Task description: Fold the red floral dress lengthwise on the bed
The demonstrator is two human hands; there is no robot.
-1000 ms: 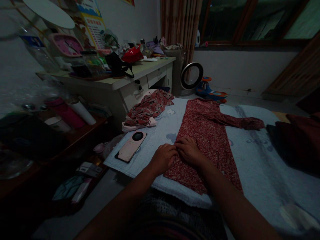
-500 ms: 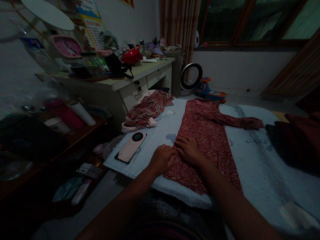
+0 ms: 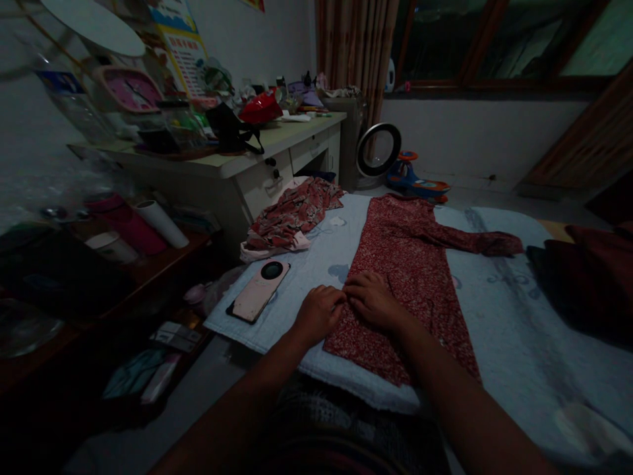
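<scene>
A red floral dress lies flat on the pale blue bedcover, one sleeve stretched out to the right. My left hand pinches the dress's left edge with curled fingers. My right hand rests on the fabric right beside it, fingertips at the same edge. The two hands touch each other.
A pink phone lies on the bedcover left of my hands. A second crumpled floral garment sits further back. A cluttered white desk, a low wooden table with cups, a ring fan and a toy car stand beyond. Dark clothes pile at the right.
Hardly anything has changed: both hands stay at the dress's left edge, with only slight finger shifts.
</scene>
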